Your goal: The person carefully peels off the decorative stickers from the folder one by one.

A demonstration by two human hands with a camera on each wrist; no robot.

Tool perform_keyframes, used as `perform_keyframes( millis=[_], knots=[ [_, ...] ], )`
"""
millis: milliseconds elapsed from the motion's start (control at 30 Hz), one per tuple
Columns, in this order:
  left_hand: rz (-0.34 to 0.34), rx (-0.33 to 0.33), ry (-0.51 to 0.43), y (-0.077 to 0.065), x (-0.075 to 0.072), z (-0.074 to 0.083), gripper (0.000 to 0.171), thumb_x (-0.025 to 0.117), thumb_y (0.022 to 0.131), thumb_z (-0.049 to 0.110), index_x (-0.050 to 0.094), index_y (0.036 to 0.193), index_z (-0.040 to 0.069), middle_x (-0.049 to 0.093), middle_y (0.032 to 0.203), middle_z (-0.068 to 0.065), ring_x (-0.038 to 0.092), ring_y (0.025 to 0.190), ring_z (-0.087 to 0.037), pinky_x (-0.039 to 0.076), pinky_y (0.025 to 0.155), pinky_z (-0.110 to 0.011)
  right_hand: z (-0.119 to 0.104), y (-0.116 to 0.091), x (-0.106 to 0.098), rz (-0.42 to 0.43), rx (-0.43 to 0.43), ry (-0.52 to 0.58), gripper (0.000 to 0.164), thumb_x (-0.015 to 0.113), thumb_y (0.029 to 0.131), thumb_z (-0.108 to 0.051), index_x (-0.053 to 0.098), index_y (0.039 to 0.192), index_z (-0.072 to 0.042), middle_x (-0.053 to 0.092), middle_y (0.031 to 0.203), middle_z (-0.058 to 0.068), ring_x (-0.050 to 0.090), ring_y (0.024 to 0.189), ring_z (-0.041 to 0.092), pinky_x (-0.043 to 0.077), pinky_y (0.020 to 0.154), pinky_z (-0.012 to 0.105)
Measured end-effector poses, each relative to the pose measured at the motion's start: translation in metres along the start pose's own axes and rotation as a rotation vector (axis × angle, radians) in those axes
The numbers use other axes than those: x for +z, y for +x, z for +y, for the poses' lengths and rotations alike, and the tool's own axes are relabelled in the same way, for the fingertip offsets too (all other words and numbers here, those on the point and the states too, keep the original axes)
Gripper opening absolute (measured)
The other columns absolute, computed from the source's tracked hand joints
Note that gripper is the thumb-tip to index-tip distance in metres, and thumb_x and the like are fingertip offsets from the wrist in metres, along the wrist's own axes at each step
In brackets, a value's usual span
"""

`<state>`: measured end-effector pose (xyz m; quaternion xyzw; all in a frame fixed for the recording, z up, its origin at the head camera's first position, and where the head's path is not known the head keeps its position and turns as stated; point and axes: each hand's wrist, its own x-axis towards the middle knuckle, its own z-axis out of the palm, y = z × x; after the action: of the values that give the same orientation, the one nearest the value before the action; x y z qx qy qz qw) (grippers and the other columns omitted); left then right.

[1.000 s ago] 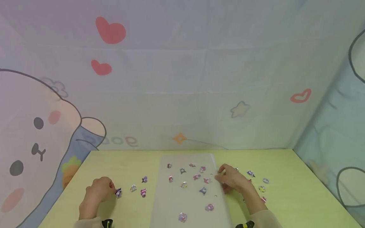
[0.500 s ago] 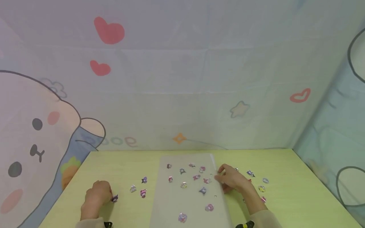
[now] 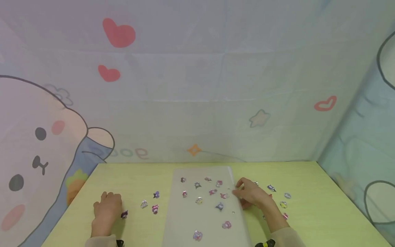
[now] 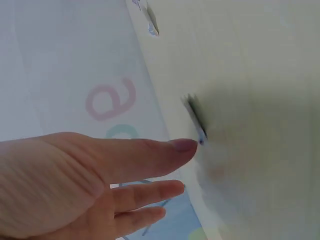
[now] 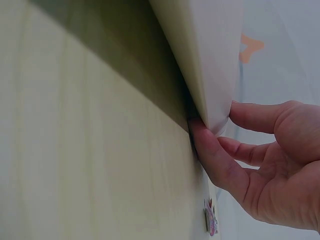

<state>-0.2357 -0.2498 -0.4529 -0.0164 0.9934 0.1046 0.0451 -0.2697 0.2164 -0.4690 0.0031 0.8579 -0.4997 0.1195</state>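
Just left of a small dark purple cartoon sticker on the table, my left hand hovers with its fingers loosely extended. In the left wrist view the thumb tip overlaps the near end of that sticker, seen almost edge-on. My right hand holds the right edge of a whitish sheet at the middle of the table. The right wrist view shows the thumb on one side of the sheet and the index finger beneath its slightly raised edge. Several cartoon stickers lie scattered over the sheet, including a grey-blue one.
Between the left hand and the sheet lie a pink sticker, a pale one and a purple one. More stickers, one of them yellow, are on the table right of the right hand. A printed cloth hangs behind.
My left hand drew the dark purple sticker left and nearer, then released it and straightened its fingers beside it. The right hand has stayed at the sheet's edge.
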Motion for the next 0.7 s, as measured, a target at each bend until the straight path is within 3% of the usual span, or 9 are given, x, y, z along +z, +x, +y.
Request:
perform_keyframes(
  millis=[167, 333, 433, 567, 700],
  knots=[
    [0.049, 0.04, -0.034, -0.005, -0.003, 0.015, 0.014, 0.057, 0.089, -0.009, 0.06, 0.085, 0.004, 0.054, 0.097, -0.017, 0.039, 0.115, -0.047, 0.032, 0.087, -0.069, 0.001, 0.0, 0.001, 0.006, 0.009, -0.005, 0.029, 0.062, 0.096, -0.01, 0.047, 0.117, 0.003, 0.057, 0.096, 0.017, 0.063, 0.061, 0.026, 0.055, 0.056, 0.039],
    [0.066, 0.074, -0.055, -0.008, -0.007, 0.031, 0.009, 0.06, 0.088, -0.004, 0.059, 0.086, 0.005, 0.053, 0.115, -0.025, 0.021, 0.135, -0.056, 0.025, 0.098, -0.072, 0.002, 0.001, 0.002, 0.009, 0.007, -0.003, 0.028, 0.062, 0.096, -0.01, 0.046, 0.116, 0.002, 0.058, 0.1, 0.017, 0.063, 0.063, 0.026, 0.055, 0.056, 0.039],
    [0.122, 0.106, -0.045, -0.008, -0.006, 0.041, 0.006, 0.065, 0.086, 0.001, 0.062, 0.086, 0.005, 0.051, 0.124, -0.028, 0.021, 0.136, -0.056, 0.027, 0.097, -0.072, 0.002, 0.0, 0.002, 0.004, 0.0, -0.007, 0.029, 0.061, 0.096, -0.011, 0.046, 0.117, 0.002, 0.058, 0.1, 0.018, 0.064, 0.064, 0.026, 0.055, 0.056, 0.039],
    [0.223, 0.2, -0.033, -0.01, -0.004, 0.062, 0.004, 0.072, 0.085, 0.006, 0.068, 0.086, 0.006, 0.052, 0.129, -0.028, 0.028, 0.135, -0.054, 0.036, 0.093, -0.068, 0.002, 0.0, 0.002, -0.003, -0.001, -0.009, 0.029, 0.061, 0.097, -0.011, 0.046, 0.117, 0.003, 0.057, 0.099, 0.018, 0.064, 0.063, 0.026, 0.055, 0.057, 0.039],
    [0.272, 0.322, -0.065, -0.017, -0.002, 0.089, 0.007, 0.077, 0.083, 0.01, 0.071, 0.086, 0.008, 0.053, 0.131, -0.027, 0.033, 0.134, -0.051, 0.041, 0.093, -0.064, 0.001, 0.0, 0.001, 0.004, 0.011, -0.007, 0.028, 0.061, 0.096, -0.009, 0.047, 0.116, 0.002, 0.057, 0.101, 0.018, 0.064, 0.063, 0.026, 0.056, 0.057, 0.039]
  ],
)
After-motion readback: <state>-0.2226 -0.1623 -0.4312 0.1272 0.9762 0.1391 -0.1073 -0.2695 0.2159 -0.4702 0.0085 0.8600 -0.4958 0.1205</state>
